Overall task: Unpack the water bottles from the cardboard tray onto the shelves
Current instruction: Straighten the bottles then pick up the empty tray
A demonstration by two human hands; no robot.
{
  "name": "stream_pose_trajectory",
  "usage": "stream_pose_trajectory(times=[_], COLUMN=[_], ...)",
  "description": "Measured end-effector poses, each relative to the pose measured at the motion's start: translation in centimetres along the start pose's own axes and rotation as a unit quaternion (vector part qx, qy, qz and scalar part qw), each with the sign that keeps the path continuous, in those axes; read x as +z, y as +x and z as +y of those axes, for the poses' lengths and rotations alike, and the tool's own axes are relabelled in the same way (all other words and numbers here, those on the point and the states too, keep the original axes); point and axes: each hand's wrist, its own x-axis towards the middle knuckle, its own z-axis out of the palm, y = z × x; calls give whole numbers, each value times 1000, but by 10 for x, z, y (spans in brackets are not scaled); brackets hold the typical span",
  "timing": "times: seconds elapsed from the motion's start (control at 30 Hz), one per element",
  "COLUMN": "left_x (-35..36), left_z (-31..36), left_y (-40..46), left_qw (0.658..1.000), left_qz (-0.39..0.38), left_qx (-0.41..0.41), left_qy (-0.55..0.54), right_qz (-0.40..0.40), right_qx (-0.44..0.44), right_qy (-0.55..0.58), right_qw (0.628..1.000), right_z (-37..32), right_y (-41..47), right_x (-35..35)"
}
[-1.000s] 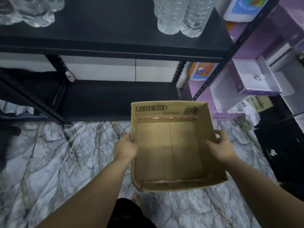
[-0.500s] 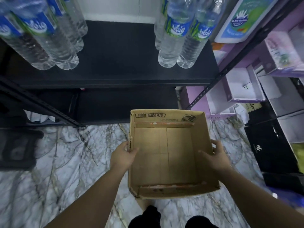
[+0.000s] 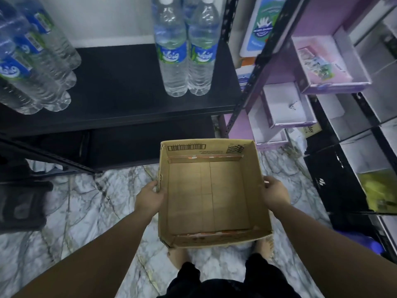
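A person's left hand [image 3: 150,197] and right hand [image 3: 275,193] each grasp a side wall of the empty cardboard tray [image 3: 211,190], held level above the marble floor [image 3: 81,211], while water bottles [image 3: 184,52] stand on the black shelf [image 3: 120,89]; keeping both grips even should stop the light tray tipping when carried off.

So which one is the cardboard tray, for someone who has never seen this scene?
Start at the black shelf holding water bottles. Below it, over the marble floor, the left hand and right hand grip the cardboard tray: brown, open-topped, empty, barcode on its far wall.
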Motion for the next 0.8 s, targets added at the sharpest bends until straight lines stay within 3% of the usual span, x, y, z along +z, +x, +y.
stream_pose_trajectory(times=[0.33,0.57,0.8], left_x=[147,249,322], left_z=[62,151,219], left_y=[-64,-104,-109], left_qw=[999,993,982], left_qz=[16,6,-78], left_qx=[17,59,112], left_qy=[25,99,132], right_qz=[-22,-1,51], right_qx=[-66,-43,36], right_qy=[-1,88,178], right_qw=[998,995,982], right_z=[103,175,244], right_y=[89,106,109], right_x=[-138,-245,-289])
